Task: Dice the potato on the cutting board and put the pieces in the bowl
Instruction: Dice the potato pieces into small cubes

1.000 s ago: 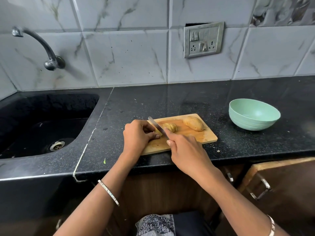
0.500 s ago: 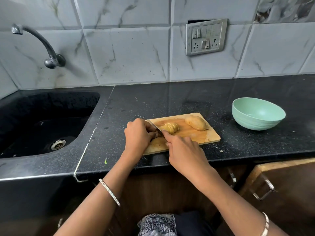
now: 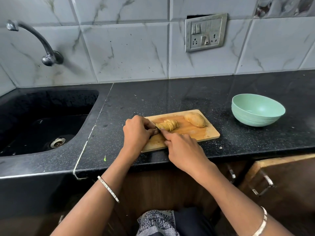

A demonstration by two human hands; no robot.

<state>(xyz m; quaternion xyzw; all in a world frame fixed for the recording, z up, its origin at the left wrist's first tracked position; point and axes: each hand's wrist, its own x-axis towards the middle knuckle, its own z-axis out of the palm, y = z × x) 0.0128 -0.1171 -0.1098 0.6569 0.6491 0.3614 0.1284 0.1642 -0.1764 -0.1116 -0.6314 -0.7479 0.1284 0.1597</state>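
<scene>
**Desk:** What is on the board, by count?

**Me:** Two potato pieces on one wooden cutting board [image 3: 201, 134]. The sliced potato piece [image 3: 168, 124] lies near the board's middle, its slices leaning together in a row; I cannot count them. The uncut potato piece [image 3: 195, 119] lies apart from it, toward the board's 2 o'clock corner.

**Desk:** And your hands?

**Me:** Close together at the board's 9 o'clock end. My left hand [image 3: 136, 132] is curled over the sliced piece's near end, most of its hold hidden beneath the knuckles. My right hand [image 3: 184, 149] grips the one knife [image 3: 155, 126], forefinger along the top, blade down just beside my left fingertips.

**Desk:** The bowl?

**Me:** One green bowl [image 3: 252, 119], on the black counter [image 3: 170, 99] at 3 o'clock from the board, well apart, with no pieces in it.

**Desk:** Surroundings?

**Me:** One sink [image 3: 51, 97] at 9 o'clock, one tap [image 3: 34, 38] above it, one socket plate [image 3: 205, 32] at 12 o'clock.
</scene>
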